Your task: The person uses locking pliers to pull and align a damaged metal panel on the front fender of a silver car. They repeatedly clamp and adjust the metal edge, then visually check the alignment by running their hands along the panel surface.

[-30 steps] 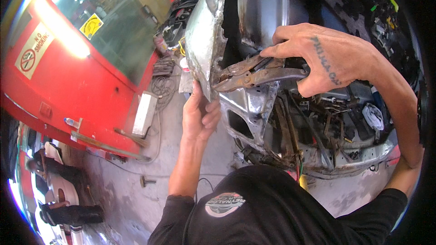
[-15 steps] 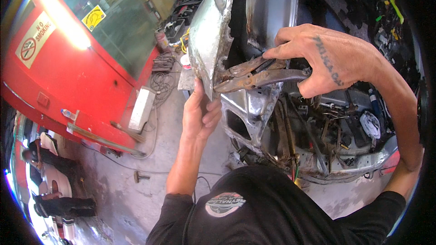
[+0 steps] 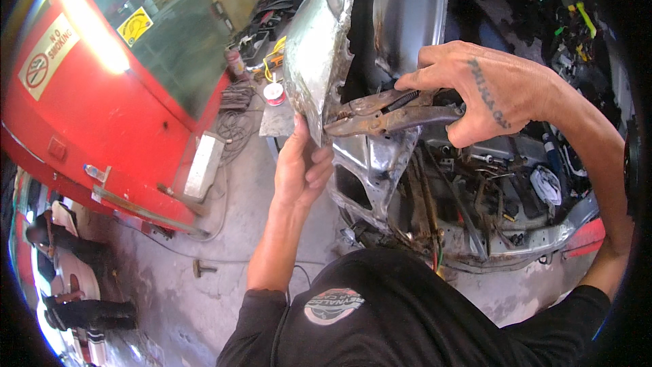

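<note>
Over there I've got my left hand (image 3: 299, 171) pinching the lower tip of the silver panel (image 3: 312, 54)! My right hand (image 3: 490, 92) grasps the rusty pliers (image 3: 388, 122) by the handles, jaws right at that edge; whether they're biting metal, I can't tell.

A long white streak of glare is being cast on the red wall (image 3: 129, 139), and bright spots are being shown in the glass (image 3: 180, 44). Highlights are being spread over the silvery panel (image 3: 311, 54), while the upper right is being swallowed by shadow. Straight edges are being bowed toward the blackened rim.
</note>
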Demonstrator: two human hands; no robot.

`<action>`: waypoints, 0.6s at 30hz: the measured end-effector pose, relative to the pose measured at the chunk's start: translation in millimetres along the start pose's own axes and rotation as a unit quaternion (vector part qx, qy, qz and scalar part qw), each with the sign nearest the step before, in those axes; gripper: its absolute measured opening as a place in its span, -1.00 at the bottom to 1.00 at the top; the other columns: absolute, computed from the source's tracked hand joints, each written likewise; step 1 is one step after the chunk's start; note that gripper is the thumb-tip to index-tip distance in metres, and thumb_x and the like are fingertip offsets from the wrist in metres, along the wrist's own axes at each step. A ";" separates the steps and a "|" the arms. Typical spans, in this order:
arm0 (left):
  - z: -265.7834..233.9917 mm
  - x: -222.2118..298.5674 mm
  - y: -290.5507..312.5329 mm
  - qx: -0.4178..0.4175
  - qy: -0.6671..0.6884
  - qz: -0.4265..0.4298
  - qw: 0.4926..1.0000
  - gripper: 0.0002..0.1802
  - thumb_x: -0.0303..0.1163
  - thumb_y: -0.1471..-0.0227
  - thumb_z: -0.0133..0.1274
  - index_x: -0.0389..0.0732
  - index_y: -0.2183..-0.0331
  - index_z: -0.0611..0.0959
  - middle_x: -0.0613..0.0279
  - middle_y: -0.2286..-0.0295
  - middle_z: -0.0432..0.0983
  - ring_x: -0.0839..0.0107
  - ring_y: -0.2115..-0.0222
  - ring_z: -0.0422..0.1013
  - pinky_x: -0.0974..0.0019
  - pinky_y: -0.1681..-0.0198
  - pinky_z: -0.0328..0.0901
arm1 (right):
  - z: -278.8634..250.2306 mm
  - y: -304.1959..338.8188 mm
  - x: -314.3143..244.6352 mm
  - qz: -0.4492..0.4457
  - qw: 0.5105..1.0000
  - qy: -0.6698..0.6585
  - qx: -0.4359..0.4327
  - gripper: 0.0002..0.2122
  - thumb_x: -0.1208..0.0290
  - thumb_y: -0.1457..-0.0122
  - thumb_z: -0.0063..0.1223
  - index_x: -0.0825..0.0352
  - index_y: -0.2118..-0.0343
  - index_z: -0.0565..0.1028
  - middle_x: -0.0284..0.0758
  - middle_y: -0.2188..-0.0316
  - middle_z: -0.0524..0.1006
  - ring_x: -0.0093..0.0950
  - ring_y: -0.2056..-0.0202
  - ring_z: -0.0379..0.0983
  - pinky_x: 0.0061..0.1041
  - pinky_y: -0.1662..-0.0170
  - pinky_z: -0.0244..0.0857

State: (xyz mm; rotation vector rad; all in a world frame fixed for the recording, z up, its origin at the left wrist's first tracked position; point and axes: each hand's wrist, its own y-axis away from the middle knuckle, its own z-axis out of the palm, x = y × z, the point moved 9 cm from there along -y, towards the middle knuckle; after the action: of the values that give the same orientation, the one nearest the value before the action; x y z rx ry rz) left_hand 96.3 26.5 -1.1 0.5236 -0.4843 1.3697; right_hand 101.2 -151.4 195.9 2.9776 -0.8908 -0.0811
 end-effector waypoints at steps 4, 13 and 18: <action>1.1 -1.7 -1.9 -0.024 -0.002 0.005 1.000 -0.46 0.12 -0.36 -0.15 -0.15 -0.01 0.55 0.42 0.62 0.24 0.71 0.83 0.02 0.59 0.84 -0.05 | -2.3 3.5 -6.4 0.010 1.000 0.020 -0.004 -0.34 0.26 0.20 0.23 0.52 -0.04 0.54 0.02 0.18 0.55 -0.07 0.06 0.48 -0.27 -0.07 0.35; -0.5 -0.2 -3.0 -0.018 -0.015 0.003 1.000 -0.44 0.13 -0.35 -0.14 -0.17 0.01 0.55 0.41 0.62 0.24 0.71 0.83 0.02 0.59 0.85 -0.05 | -12.9 6.5 -25.8 0.058 0.997 0.041 -0.032 -0.37 0.25 0.19 0.23 0.53 0.00 0.56 0.03 0.18 0.57 -0.06 0.05 0.49 -0.24 -0.05 0.36; -3.9 -2.4 -5.3 -0.023 -0.010 -0.004 1.000 -0.44 0.13 -0.35 -0.14 -0.17 0.00 0.54 0.41 0.62 0.23 0.70 0.83 0.01 0.58 0.85 -0.05 | -6.1 7.2 -17.0 0.067 0.997 0.025 -0.038 -0.36 0.27 0.17 0.22 0.51 -0.05 0.52 0.02 0.17 0.55 -0.08 0.04 0.48 -0.25 -0.08 0.35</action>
State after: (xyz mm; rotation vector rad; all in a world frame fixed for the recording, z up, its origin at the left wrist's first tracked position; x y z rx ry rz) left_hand 101.3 26.4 -6.0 0.5014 -0.5292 1.3425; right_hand 83.5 -148.0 203.0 2.8279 -1.0532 -0.0365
